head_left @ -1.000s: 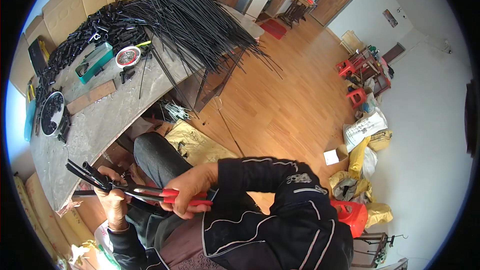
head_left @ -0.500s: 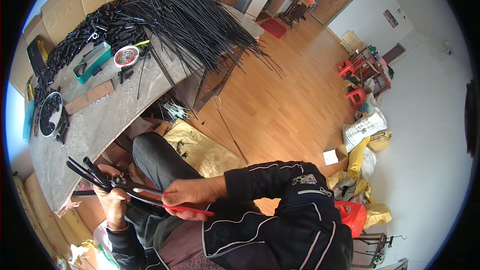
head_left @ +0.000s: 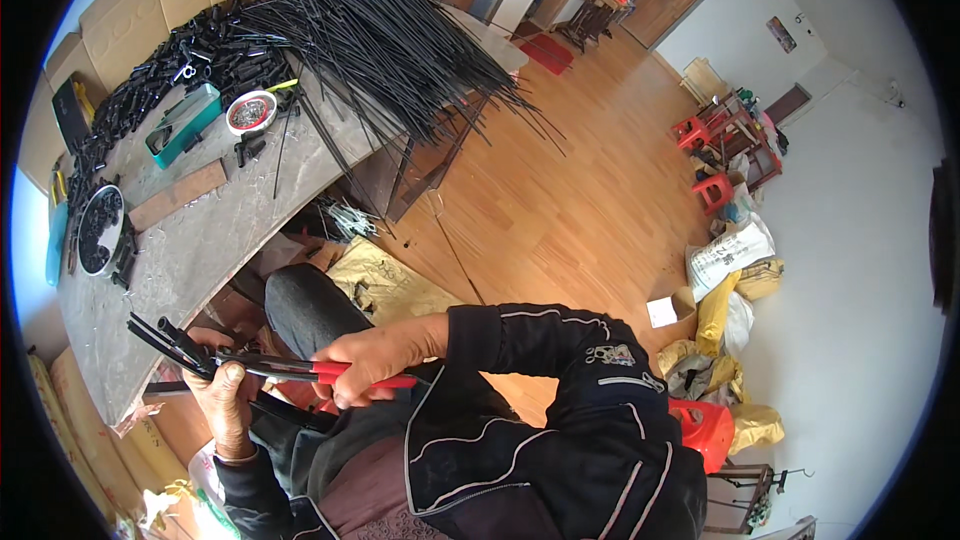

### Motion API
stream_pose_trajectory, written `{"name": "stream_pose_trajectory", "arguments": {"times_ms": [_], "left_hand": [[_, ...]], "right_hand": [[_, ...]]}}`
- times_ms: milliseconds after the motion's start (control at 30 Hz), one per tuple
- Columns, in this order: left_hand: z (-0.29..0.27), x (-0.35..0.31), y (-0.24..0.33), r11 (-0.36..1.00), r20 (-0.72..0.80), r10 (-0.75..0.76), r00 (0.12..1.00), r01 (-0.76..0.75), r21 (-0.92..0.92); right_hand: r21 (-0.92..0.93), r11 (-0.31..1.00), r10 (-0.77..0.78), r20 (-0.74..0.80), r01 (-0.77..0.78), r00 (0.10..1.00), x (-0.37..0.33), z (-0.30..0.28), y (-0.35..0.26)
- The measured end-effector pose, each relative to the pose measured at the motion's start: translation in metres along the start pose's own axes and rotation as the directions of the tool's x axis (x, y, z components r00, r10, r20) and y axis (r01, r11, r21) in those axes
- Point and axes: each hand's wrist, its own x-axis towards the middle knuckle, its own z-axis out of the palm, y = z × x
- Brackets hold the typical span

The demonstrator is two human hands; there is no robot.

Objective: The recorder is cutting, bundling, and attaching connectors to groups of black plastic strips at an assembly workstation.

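Note:
Low in front of me, my left hand (head_left: 228, 402) is closed around a small bundle of black rods and tubes (head_left: 165, 342), their ends fanning out toward the table's near edge. My right hand (head_left: 378, 362) grips the red handles of long pliers (head_left: 328, 370). The dark jaws of the pliers reach the bundle beside my left thumb; what exactly they bite on is too small to make out. More black length trails below my left hand toward my lap.
On the grey table (head_left: 230, 215) lie a large heap of black rods (head_left: 380, 45), piled black tube pieces (head_left: 205, 50), a teal box (head_left: 185, 125), a bowl of small metal parts (head_left: 251, 113) and a bowl of black parts (head_left: 100, 230). A yellow sack (head_left: 400, 295) lies below.
My right hand has shifted slightly up and left, and the pliers have turned nearly level, their handles now closer together. My left hand stays around the bundle, which has tilted slightly.

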Motion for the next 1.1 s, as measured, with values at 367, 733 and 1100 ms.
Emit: {"name": "stream_pose_trajectory", "arguments": {"times_ms": [367, 733, 1100], "left_hand": [[0.008, 0.010, 0.016, 0.941, -0.019, -0.081, 0.997, 0.083, 0.328], [-0.006, 0.010, 0.022, 0.993, 0.132, -0.083, 0.988, 0.093, -0.070], [-0.012, 0.019, 0.021, 0.978, 0.124, -0.120, 0.985, 0.138, -0.155]], "right_hand": [[-0.327, 0.943, -0.078, -0.385, -0.057, 0.919, 0.003, 0.012, 0.000], [0.066, 0.987, 0.155, -0.099, -0.149, 0.983, 0.014, 0.021, -0.033], [-0.108, 0.976, 0.170, -0.163, -0.188, 0.972, 0.020, 0.016, -0.040]]}}
